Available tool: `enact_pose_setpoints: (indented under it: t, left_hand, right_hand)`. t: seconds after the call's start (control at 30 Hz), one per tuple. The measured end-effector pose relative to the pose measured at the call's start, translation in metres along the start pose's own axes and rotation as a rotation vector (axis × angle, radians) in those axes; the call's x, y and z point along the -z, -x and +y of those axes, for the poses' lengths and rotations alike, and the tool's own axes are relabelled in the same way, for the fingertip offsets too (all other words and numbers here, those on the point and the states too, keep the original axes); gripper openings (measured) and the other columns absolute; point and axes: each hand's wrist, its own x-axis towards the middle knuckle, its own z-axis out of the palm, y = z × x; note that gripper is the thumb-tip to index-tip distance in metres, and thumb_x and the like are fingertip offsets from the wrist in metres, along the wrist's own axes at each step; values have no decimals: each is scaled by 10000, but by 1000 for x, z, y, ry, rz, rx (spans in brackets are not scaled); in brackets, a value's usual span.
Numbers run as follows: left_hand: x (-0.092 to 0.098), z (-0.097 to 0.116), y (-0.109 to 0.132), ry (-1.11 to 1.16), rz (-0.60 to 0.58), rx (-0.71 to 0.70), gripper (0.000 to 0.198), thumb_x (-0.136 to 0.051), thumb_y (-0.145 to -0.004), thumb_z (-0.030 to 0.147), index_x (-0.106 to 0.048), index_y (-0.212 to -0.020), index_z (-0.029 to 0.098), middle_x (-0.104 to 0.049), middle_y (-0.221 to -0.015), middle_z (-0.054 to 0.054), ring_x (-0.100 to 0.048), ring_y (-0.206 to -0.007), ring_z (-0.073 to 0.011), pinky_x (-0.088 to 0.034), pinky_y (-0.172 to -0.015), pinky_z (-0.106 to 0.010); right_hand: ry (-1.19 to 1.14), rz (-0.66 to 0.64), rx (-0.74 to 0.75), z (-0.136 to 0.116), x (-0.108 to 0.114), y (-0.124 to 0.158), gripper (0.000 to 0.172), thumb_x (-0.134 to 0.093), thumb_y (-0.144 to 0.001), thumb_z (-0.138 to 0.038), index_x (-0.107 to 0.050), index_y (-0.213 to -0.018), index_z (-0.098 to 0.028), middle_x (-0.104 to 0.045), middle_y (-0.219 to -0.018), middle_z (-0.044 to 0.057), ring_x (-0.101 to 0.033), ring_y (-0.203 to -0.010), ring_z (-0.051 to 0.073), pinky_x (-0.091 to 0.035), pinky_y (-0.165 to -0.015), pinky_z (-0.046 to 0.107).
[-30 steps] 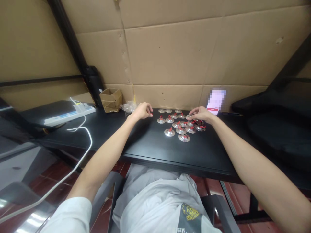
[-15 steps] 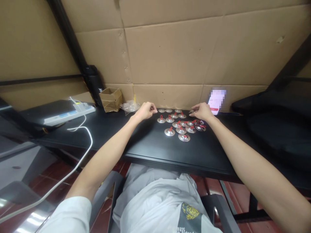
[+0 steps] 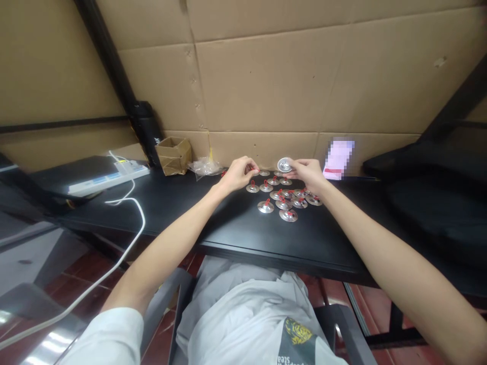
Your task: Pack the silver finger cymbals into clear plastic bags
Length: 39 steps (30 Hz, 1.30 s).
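Note:
Between the fingers of my right hand is a small metal finger cymbal, raised off the table with its hollow side towards me. My left hand is closed in a pinch at the back of the table, a bit of red cord showing at its fingertips. Several more finger cymbals lie dome up below and between my hands, most with red cord loops; one of them is the front cymbal. Another touch of red shows behind my left hand.
A black table carries everything. On its left are a small cardboard box, a clear plastic bag and a white power strip with a cable. A lit phone leans at the back right, against the cardboard wall.
My right hand has lifted a cymbal from the back right and brought it left, turning its hollow side to me. My left hand has moved slightly right, and red cord now shows at its fingertips.

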Motion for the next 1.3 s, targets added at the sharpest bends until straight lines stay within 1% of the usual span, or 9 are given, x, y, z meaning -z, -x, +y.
enact_pose_setpoints:
  t: [0.1,0.23,0.37,0.53,0.7,0.83,1.03,1.17,1.3]
  left_hand:
    - [-6,11,0,51,33,3,54,-752,-947,201,-762,-952,148,-767,-897,-64,-622,-722,-134,-507,-745,-276]
    - [-8,19,1,106,61,7,90,-775,-943,243,-766,-951,153,-790,-878,-57,-641,-707,-129,-521,-737,-267]
    - [-9,19,2,96,53,-25,48,-763,-929,190,-784,-957,157,-816,-927,-59,-676,-736,-131,-545,-777,-271]
    - [-10,17,2,114,83,4,73,-768,-903,143,-811,-961,153,-827,-891,-57,-696,-706,-131,-562,-754,-269]
    - [-11,14,1,125,122,1,54,-759,-883,129,-798,-901,160,-819,-846,-47,-693,-672,-126,-566,-716,-258]
    - [-12,14,1,154,150,3,66,-736,-876,138,-793,-901,160,-814,-836,-45,-688,-672,-124,-565,-703,-254]
    - [-13,12,1,245,149,51,78,-745,-849,194,-796,-890,153,-816,-852,-62,-724,-741,-149,-559,-698,-257]
    - [-15,9,0,312,139,74,92,-749,-833,223,-793,-867,150,-811,-849,-63,-727,-744,-157,-546,-694,-261]
    - [-16,6,-1,348,131,76,84,-737,-814,206,-780,-852,145,-800,-846,-62,-713,-748,-153,-532,-696,-258]
  right_hand:
    - [-108,-99,-34,-5,-21,14,266,-840,-953,-404,-732,-879,-172,-791,-831,141,-838,-821,291,-708,-933,473]
    - [-197,-155,-61,-11,-38,30,215,-797,-995,-334,-751,-914,-141,-792,-825,143,-838,-800,280,-708,-945,465]
    - [-276,-218,-78,-13,-44,38,185,-744,-1038,-296,-768,-951,-135,-812,-869,137,-840,-813,260,-693,-993,453]
    - [-354,-262,-66,-14,-48,42,177,-840,-972,-311,-772,-923,-155,-829,-947,133,-840,-879,253,-679,-1028,437]
    - [-384,-293,-23,-12,-48,41,187,-924,-885,-306,-807,-923,-164,-836,-956,106,-826,-895,239,-672,-1031,435]
    - [-395,-329,2,-8,-46,39,287,-988,-793,-326,-827,-988,-191,-844,-1021,83,-821,-922,236,-644,-1070,468]
    - [-355,-357,73,-1,-44,36,484,-1053,-660,-387,-850,-1060,-204,-850,-1120,98,-808,-1087,279,-599,-1128,495]
    - [-279,-354,173,3,-42,35,539,-1051,-662,-432,-856,-1108,-203,-847,-1167,111,-813,-1090,302,-587,-1143,542]
    - [-207,-373,252,5,-39,34,581,-1043,-666,-458,-844,-1155,-214,-847,-1181,108,-802,-1153,330,-587,-1145,563]
